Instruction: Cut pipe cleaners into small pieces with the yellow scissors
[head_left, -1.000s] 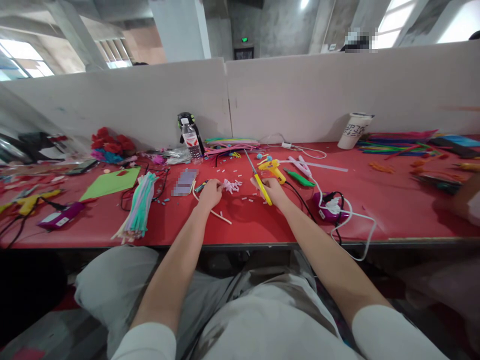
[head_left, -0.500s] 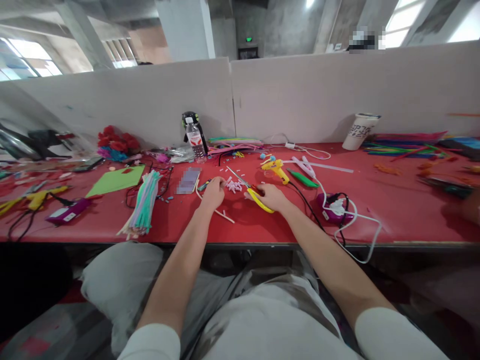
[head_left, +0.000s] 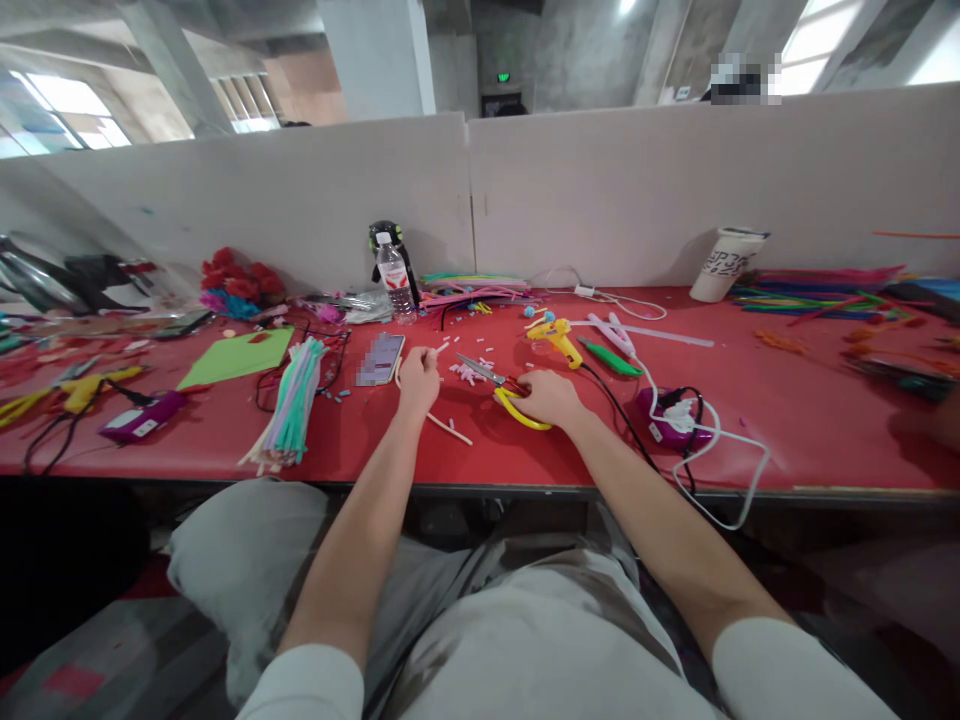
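My left hand (head_left: 420, 382) is closed, thumb against fingers, on a pale pipe cleaner (head_left: 451, 430). One short end sticks out past the fingertips, and the longer tail curves down onto the table. My right hand (head_left: 551, 398) grips yellow-handled scissors (head_left: 516, 410), whose blades point up and left toward the left hand. Beneath the blade tips lies a loose heap of short pink cut pieces (head_left: 466, 374). A phone (head_left: 381, 360) rests just left of my left hand. Farther left lies a bundle of pastel pipe cleaners (head_left: 294, 405).
A yellow glue gun (head_left: 556, 342) and a green pointed object (head_left: 611, 358) lie right of the scissors. A purple power strip (head_left: 675, 420) trails white and black cords. At the back stand a water bottle (head_left: 395, 278) and a white cup (head_left: 726, 265). Green sheet (head_left: 236, 358) at left.
My left hand has shifted slightly left and up, away from the scissors, and the pipe cleaner's short end now shows above its fingers. The scissor blades have swung lower.
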